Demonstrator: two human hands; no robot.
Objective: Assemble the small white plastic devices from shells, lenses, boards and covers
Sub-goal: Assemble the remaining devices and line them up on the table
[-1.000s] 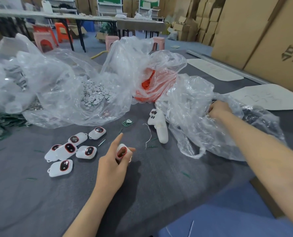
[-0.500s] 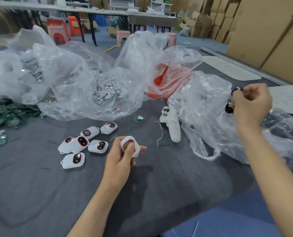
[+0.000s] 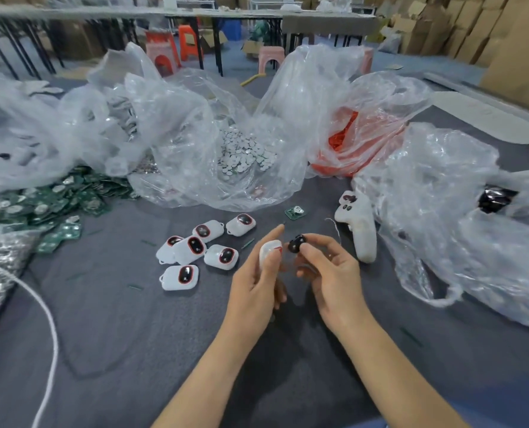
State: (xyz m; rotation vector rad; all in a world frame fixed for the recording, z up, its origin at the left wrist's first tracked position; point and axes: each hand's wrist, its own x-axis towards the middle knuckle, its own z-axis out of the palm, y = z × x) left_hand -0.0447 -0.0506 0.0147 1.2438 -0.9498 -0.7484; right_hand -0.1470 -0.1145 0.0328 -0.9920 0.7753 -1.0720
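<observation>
My left hand [image 3: 257, 282] grips a small white shell [image 3: 268, 250] with a red rim, index finger pointing up. Right beside it, my right hand [image 3: 328, 273] pinches a small black lens piece [image 3: 296, 243] between thumb and fingertips, almost touching the shell. Several finished white devices [image 3: 201, 251] with red-ringed black windows lie in a cluster on the grey table [image 3: 133, 335] to the left of my hands. A single green board [image 3: 294, 211] lies just beyond my hands.
Clear plastic bags hold round white discs [image 3: 244, 151], orange parts [image 3: 346, 140] and black pieces [image 3: 494, 200]. Loose green boards [image 3: 53, 202] are piled at the left. A white controller-shaped tool [image 3: 360, 227] lies right of my hands. A white cord [image 3: 45, 313] crosses the left.
My right hand came out of the right bag with a black piece and moved left to meet the shell in my left hand. The camera view shifted leftward.
</observation>
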